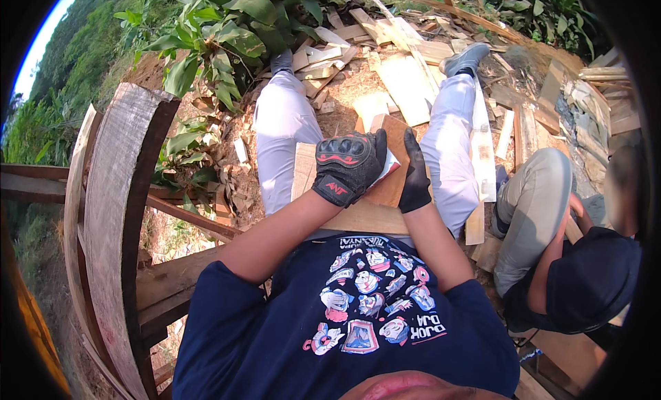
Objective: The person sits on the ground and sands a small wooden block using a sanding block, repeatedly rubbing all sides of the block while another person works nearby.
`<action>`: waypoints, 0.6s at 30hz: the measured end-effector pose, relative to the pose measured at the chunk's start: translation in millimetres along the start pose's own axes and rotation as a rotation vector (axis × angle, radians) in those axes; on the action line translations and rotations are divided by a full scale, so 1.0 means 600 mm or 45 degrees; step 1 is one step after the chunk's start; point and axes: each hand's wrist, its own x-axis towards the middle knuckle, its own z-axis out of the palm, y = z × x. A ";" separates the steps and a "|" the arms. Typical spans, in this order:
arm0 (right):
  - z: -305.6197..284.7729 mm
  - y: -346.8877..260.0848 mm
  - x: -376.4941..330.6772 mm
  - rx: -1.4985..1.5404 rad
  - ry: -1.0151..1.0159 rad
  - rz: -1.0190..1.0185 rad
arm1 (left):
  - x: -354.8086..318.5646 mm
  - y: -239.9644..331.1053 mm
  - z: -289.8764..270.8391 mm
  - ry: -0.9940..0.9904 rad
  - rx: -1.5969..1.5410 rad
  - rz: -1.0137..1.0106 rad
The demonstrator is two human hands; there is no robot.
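My left hand [350, 167], in a black glove with red marks, is closed on a thin white-and-red sheet [390, 164]. It lies against the left side of a brown wooden block [392, 188], and what the sheet is I cannot make out. Opposite it, my right hand [416, 176], in a black glove, grips the right side of the block with its thumb up along the edge. The block stands tilted between both hands above a pale board [365, 219] lying across my lap. Most of my left fingers are hidden behind the block.
Long thick planks [124, 193] rise at my left, beside dark beams [165, 279]. Wood offcuts [406, 83] litter the ground around my feet. Another person [571, 269] sits close at my right, bent forward. Leafy plants [227, 42] grow ahead on the left.
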 end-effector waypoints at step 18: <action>0.008 0.006 -0.008 -0.174 0.046 0.045 | 0.160 -0.052 0.014 0.213 -0.016 0.125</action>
